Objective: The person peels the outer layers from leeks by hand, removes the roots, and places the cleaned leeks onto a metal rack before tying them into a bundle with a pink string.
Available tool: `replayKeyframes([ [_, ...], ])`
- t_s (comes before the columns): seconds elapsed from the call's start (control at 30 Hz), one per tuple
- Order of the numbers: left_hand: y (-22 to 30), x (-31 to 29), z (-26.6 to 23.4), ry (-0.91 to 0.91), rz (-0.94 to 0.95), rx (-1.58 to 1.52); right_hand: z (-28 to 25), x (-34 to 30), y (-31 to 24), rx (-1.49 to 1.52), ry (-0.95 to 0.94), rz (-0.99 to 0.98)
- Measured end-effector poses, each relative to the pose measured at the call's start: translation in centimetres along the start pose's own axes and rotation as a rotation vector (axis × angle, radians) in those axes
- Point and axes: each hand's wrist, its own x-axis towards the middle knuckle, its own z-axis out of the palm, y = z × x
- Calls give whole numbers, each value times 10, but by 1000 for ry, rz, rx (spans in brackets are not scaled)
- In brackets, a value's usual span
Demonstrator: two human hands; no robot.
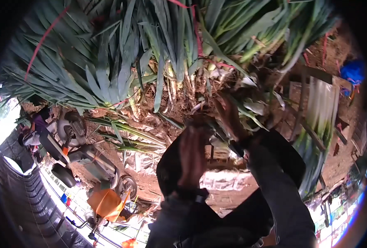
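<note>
My left hand (193, 153) hovers above my lap with its back up, smeared by motion; its fingertips are dark, so their grip does not show. Farther forward and to the right, my right hand (229, 118) has its fingers stretched out, with nothing visible in them. It is nearest to loose green leaves and pale peelings (256, 107) on the ground. Ahead of both hands lies a big heap of long green onions or leeks (121, 53), roots toward me. Pink-red twine (198, 35) runs across some of them.
At the right, a row of pale, cleaned stalks (322, 103) lies on a wooden frame (301, 111). Several loose stalks (138, 134) lie left of my hands. A parked motorbike (96, 163) and an orange cover (105, 202) stand farther left. A blue bag (352, 72) sits at far right.
</note>
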Motion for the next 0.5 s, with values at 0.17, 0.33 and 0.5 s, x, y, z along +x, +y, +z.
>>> replayKeyframes([
  [0.17,69,81,-31,-54,152,-498,103,131,-7,-429,-14,-223],
  [0.33,55,80,-57,-137,12,-570,154,140,37,-514,212,-445],
  [0.5,63,60,-67,-297,313,-598,144,122,38,-543,61,-352],
])
